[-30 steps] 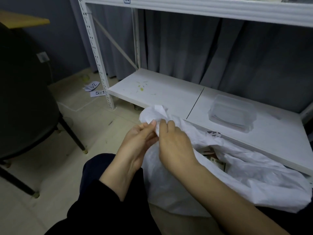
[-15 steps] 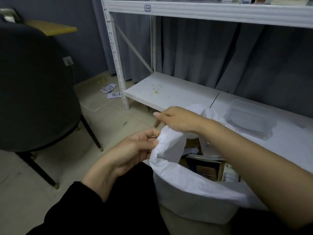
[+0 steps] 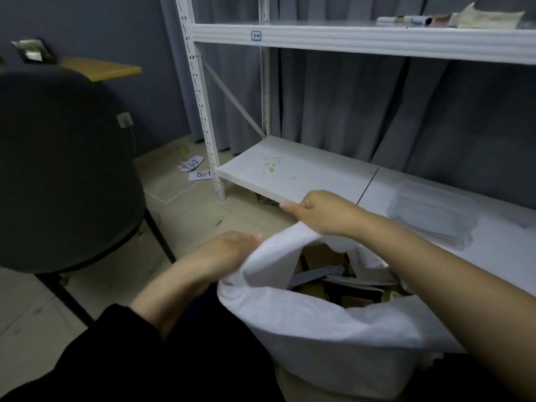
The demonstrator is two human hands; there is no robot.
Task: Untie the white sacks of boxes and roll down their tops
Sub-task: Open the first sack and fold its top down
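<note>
A dark chair [image 3: 58, 169] stands at the left on the floor [image 3: 179, 227], with paper labels [image 3: 197, 169] lying near the rack [image 3: 203, 111] post. The left hand [image 3: 229, 250] grips the sack [image 3: 319, 338] rim at its near-left side; the right hand [image 3: 322, 211] pinches the rim farther back. The sack stands upright on the floor against the shelf [image 3: 290, 172] front edge, mouth open upward, showing boxes [image 3: 333, 277]. A clear tub [image 3: 432, 213] sits on the shelf at the right.

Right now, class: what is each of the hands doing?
Left hand: grips the white sack rim.
Right hand: grips the sack's top edge.
</note>
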